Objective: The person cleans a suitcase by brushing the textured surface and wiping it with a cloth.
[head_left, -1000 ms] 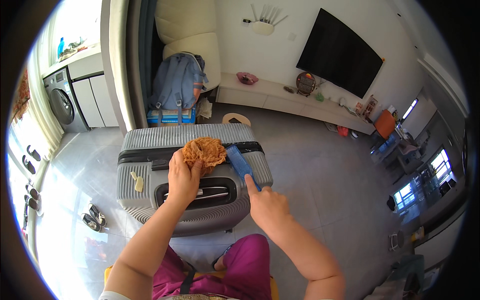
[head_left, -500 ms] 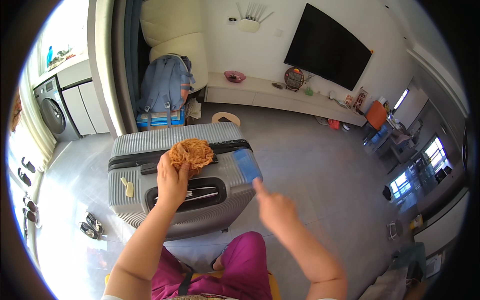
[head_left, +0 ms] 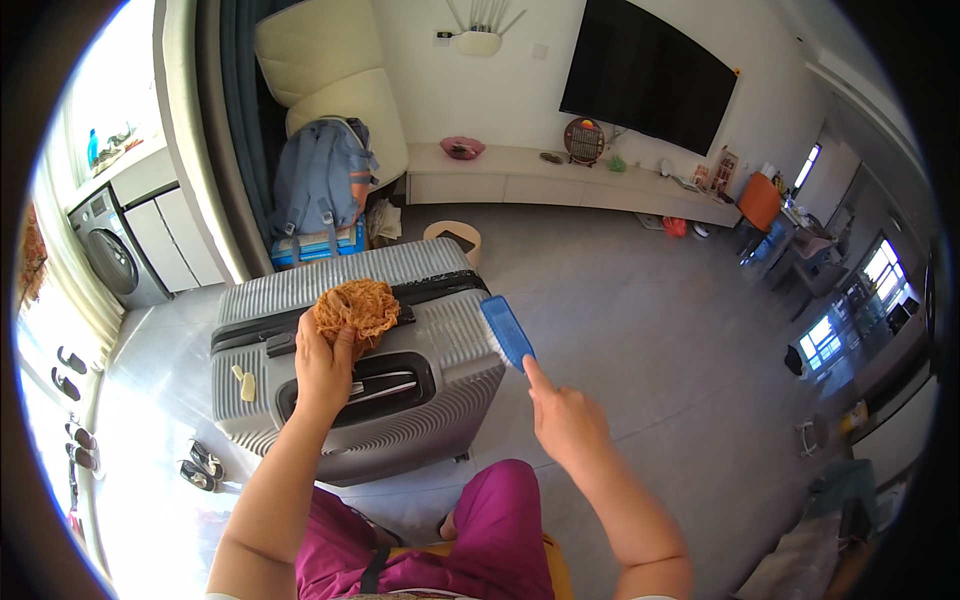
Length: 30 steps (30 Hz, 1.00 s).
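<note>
A ribbed silver-grey suitcase (head_left: pixel 350 258) with a black zip band lies before my knees, its black-framed handle recess facing me. My left hand (head_left: pixel 323 367) is closed on a crumpled orange-brown mesh cloth (head_left: pixel 356 315), which rests on top of the case near the zip. In my right hand (head_left: pixel 568 425) is a blue scrub brush (head_left: pixel 508 330) with pale bristles, the forefinger stretched along it. The brush is tilted at the right edge of the suitcase; whether its bristles touch the case I cannot tell. Two small pale yellowish pieces (head_left: pixel 246 384) lie on the suitcase's left part.
Behind the suitcase stand a round bin (head_left: pixel 455 236) and a grey-blue backpack (head_left: pixel 325 180) on a blue box. A low white cabinet (head_left: pixel 500 187) runs along the far wall under a television (head_left: pixel 650 75). Shoes (head_left: pixel 203 466) lie on the floor at left.
The brush has gone from flat on the suitcase's right side to tilted at its edge, and my right hand has shifted right. My left hand still holds the mesh cloth. The view has shifted slightly.
</note>
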Available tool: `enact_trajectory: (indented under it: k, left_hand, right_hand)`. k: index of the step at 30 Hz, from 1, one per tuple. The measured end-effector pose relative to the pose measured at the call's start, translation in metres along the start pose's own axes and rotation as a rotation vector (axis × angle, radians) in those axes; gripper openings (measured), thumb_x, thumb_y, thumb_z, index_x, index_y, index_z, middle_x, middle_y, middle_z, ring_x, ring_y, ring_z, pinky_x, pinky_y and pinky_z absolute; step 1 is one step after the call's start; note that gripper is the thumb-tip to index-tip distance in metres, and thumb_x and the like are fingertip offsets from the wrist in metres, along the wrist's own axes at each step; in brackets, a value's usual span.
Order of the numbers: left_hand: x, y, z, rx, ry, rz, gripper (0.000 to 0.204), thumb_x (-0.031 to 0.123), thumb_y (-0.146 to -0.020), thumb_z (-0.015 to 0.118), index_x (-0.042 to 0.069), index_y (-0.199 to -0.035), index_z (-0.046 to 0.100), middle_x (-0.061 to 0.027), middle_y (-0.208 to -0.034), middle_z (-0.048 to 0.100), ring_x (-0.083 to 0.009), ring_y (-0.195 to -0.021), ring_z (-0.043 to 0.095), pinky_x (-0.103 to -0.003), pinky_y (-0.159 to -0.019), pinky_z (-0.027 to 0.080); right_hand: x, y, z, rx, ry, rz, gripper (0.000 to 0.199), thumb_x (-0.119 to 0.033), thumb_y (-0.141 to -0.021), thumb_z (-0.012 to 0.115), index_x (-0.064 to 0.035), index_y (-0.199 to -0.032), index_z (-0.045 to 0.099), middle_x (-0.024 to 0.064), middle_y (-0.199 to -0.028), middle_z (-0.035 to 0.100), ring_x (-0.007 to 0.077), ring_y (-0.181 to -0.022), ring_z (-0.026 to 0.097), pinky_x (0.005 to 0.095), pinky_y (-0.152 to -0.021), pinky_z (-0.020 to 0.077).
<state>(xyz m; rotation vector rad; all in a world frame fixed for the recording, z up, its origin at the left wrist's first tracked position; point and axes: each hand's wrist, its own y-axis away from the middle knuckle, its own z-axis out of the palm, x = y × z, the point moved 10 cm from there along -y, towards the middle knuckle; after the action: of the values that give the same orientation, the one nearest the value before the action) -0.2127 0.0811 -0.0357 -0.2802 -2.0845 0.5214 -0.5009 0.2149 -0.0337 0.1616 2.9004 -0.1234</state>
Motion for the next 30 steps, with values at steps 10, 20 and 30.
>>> enact_trajectory:
  k: [10,20,30]
  left_hand:
    - [0.01,-0.001,-0.002,-0.005,-0.086,-0.005,0.04,0.021,-0.094,0.06,-0.001,-0.124,0.045,-0.0214,-0.113,0.054,-0.0413,-0.107,0.051,-0.046,-0.091,0.042]
    - [0.022,0.0,0.0,-0.009,-0.035,0.014,0.04,0.019,-0.091,0.061,-0.002,-0.122,0.046,-0.0223,-0.114,0.053,-0.0431,-0.108,0.049,-0.048,-0.093,0.04]
    - [0.038,0.0,0.0,-0.022,-0.034,0.069,0.041,0.015,-0.088,0.063,-0.003,-0.121,0.046,-0.0225,-0.116,0.053,-0.0418,-0.109,0.048,-0.048,-0.096,0.038]
  right_hand:
    - [-0.04,-0.034,-0.028,-0.062,0.205,-0.166,0.051,-0.01,-0.088,0.051,-0.0123,-0.139,0.049,0.0158,-0.07,0.064,0.0341,-0.063,0.066,0.045,-0.059,0.053]
    - [-0.043,-0.051,-0.027,-0.086,0.191,-0.19,0.053,-0.01,-0.087,0.052,-0.0115,-0.14,0.047,0.0166,-0.069,0.064,0.037,-0.065,0.066,0.048,-0.063,0.0528]
    - [-0.053,-0.05,-0.027,-0.079,0.403,-0.196,0.059,-0.01,-0.083,0.055,-0.0044,-0.141,0.044,0.0167,-0.072,0.064,0.0302,-0.057,0.066,0.0414,-0.051,0.0547]
